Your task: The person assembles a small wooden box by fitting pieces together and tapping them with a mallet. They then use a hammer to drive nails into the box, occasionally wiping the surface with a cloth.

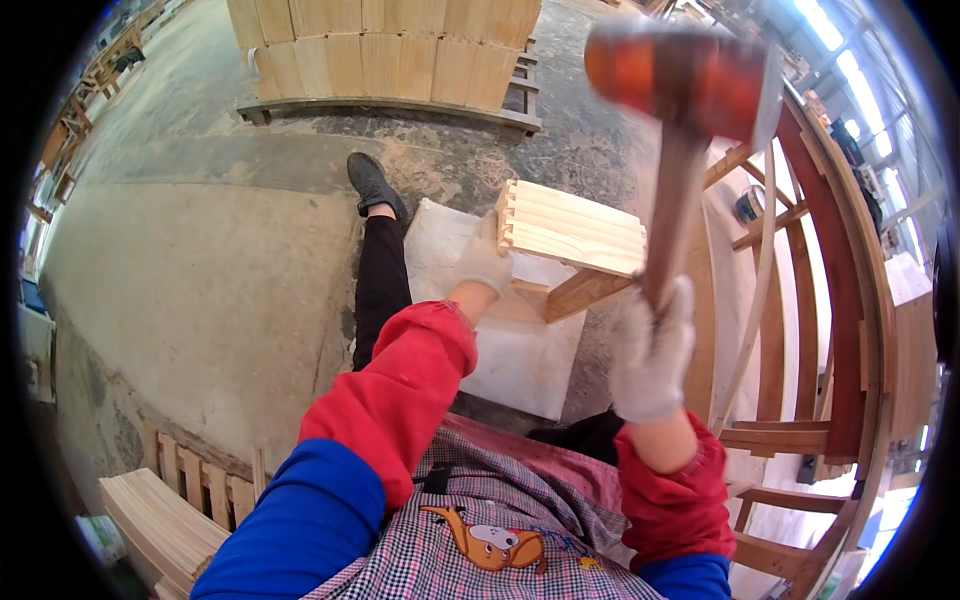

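Observation:
My right hand [655, 355], in a white glove, is closed round the wooden handle of a mallet [678, 180]. Its orange-red head is raised well above the work and smeared by motion. Below and to the left sits a pale wooden box-like frame [572, 222] with notched finger joints at the ends of its top board. My left hand [484, 262], also gloved, grips the left end of this frame; its fingers are partly hidden behind the wood. The frame rests over a whitish board [520, 375] on the floor, and an angled side piece [585, 293] shows beneath the top board.
A tall stack of pale wooden boxes or boards [385, 65] stands on a pallet [390, 108] ahead. To the right is a large wooden rack [790, 320] with slats. More boards [165, 525] lie at the lower left. My shoe [375, 185] is left of the work.

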Demonstrator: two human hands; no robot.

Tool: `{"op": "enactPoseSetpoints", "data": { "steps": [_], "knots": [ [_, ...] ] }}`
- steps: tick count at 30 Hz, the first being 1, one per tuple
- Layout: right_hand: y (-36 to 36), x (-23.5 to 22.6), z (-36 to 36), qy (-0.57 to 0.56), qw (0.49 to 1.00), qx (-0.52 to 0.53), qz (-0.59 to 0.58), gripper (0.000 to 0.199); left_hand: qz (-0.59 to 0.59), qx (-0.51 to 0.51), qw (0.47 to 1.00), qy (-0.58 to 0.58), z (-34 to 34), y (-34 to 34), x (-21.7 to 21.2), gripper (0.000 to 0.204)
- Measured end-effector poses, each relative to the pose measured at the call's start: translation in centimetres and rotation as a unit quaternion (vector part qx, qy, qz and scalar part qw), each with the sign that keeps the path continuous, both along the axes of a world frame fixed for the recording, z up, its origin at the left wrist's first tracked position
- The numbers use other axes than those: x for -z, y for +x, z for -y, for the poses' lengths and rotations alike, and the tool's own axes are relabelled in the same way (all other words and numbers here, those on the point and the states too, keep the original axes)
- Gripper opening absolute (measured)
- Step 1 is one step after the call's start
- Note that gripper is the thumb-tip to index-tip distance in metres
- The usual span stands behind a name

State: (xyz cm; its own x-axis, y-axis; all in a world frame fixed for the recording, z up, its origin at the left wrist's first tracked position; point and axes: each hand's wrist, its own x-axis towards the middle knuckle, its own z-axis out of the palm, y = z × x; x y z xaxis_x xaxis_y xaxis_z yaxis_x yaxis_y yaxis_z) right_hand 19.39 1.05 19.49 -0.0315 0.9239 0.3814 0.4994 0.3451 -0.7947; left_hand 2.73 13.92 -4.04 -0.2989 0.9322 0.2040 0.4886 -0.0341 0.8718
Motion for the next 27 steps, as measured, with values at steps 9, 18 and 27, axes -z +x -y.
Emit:
{"op": "enactPoseSetpoints", "data": {
  "steps": [9, 18, 27],
  "knots": [
    [3.0, -0.6, -4.0, -0.160, 0.980, 0.018, 0.121, 0.027, 0.026, 0.029, 0.994, -0.099, -1.1, -0.8, 0.0, 0.069],
    [1.7, 6.0, -3.1, -0.033, 0.975, 0.033, 0.218, 0.019, -0.006, 0.033, 0.990, -0.136, -1.3, 0.3, -1.7, 0.064],
    [-0.1, -3.6, -5.4, -0.091, 0.994, 0.002, 0.059, 0.030, 0.015, 0.019, 0.996, -0.081, -2.6, -0.9, 0.6, 0.058]
  ]
}}
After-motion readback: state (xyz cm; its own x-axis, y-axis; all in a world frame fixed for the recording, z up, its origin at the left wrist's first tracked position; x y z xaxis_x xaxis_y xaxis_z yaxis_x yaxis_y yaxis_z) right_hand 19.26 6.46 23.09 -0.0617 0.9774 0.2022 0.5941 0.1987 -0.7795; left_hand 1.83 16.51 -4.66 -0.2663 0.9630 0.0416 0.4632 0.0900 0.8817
